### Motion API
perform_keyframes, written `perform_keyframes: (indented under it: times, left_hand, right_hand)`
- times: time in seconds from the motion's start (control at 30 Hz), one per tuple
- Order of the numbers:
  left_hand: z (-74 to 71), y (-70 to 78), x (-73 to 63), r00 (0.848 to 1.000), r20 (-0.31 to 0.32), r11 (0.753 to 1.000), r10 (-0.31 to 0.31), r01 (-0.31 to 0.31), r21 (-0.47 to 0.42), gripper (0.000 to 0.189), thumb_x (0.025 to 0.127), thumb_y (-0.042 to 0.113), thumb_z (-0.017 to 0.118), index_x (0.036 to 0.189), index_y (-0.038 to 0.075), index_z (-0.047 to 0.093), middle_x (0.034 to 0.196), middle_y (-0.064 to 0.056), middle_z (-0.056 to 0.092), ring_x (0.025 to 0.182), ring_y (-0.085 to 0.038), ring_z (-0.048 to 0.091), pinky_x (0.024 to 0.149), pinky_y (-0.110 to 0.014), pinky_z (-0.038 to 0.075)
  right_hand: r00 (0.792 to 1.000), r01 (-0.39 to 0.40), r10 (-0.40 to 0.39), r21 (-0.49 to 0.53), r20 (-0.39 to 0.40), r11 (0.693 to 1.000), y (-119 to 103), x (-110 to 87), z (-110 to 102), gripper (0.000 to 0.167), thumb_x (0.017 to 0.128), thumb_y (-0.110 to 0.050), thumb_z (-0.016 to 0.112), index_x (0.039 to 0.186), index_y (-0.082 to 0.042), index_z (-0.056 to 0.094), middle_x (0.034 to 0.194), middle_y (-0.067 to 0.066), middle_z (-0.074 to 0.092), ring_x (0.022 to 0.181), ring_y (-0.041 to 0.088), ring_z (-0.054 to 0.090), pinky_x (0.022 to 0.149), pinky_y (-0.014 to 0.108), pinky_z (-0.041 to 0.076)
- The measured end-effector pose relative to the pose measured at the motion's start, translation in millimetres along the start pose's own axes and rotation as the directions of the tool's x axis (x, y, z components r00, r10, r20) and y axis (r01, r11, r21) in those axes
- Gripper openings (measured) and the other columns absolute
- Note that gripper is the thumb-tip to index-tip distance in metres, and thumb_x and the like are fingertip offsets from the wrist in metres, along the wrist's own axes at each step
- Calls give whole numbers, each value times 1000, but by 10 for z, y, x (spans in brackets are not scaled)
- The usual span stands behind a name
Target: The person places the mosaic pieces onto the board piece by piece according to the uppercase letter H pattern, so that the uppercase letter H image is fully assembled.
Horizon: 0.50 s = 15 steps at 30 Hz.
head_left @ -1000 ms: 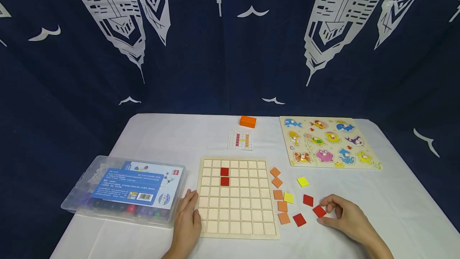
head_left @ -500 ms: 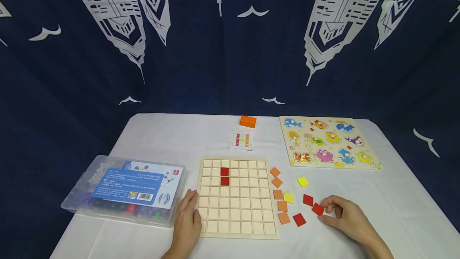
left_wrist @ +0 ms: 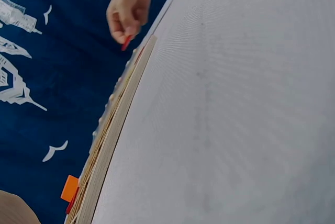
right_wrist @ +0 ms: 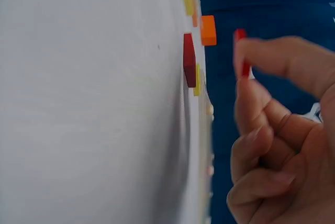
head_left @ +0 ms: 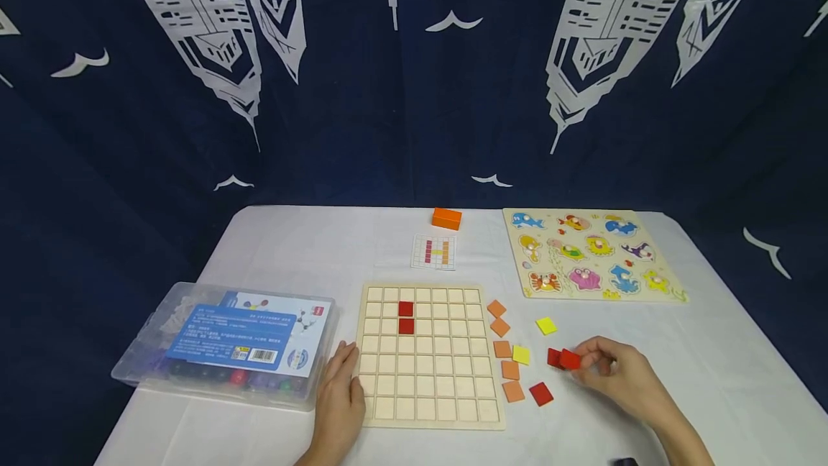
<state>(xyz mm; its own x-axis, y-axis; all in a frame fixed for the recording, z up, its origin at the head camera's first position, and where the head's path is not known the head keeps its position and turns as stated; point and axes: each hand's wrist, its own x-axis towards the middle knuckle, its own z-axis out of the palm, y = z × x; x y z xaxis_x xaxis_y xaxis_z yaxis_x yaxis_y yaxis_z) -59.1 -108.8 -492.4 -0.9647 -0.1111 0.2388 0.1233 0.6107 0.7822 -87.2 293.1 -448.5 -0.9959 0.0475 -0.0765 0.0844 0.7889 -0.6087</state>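
My right hand (head_left: pixel 614 376) pinches a red square tile (head_left: pixel 570 359) between thumb and fingers, raised off the table. In the right wrist view, the pinched tile (right_wrist: pixel 241 51) shows edge-on. Partly hidden behind it is another red tile (head_left: pixel 553 357), while a third red tile (head_left: pixel 541 394) lies nearer the board. Two red tiles (head_left: pixel 405 317) sit one above the other in the upper part of a wooden grid board (head_left: pixel 443 365). My left hand (head_left: pixel 339 398) rests at the board's left edge with its fingers extended.
Orange tiles (head_left: pixel 510 370) line the board's right side, with yellow tiles (head_left: pixel 546 326) beside them. Behind the board lie a pattern card (head_left: pixel 433 252) and an orange block (head_left: pixel 446 218). A sea-animal puzzle (head_left: pixel 601 254) is back right; a clear plastic case (head_left: pixel 226 344) stands left.
My right hand has lifted the red tile from the table and moved it slightly away from me, over towards the neighbouring red tile. My left hand stays at the board's edge.
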Motion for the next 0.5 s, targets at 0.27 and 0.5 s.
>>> perform_keyframes:
  times: [0.27,0.5]
  left_hand:
    - [12,-6,6,999,-18,1000,27,-27,14,43,82,-18,53,125,-17,55,136,-26,54,135,-45,42,109,-58,35]
    - [9,-1,3,999,-19,1000,28,-27,13,43,82,-18,53,125,-17,56,135,-25,54,135,-45,42,109,-59,35]
  right_hand:
    - [991,136,-136,11,13,991,-564,205,-25,26,73,-10,82,95,-8,68,73,-2,59,65,11,43,49,23,33]
    - [959,275,-279,70,46,959,-986,371,170,23,73,-7,81,91,-10,67,72,-6,60,62,10,42,50,21,33]
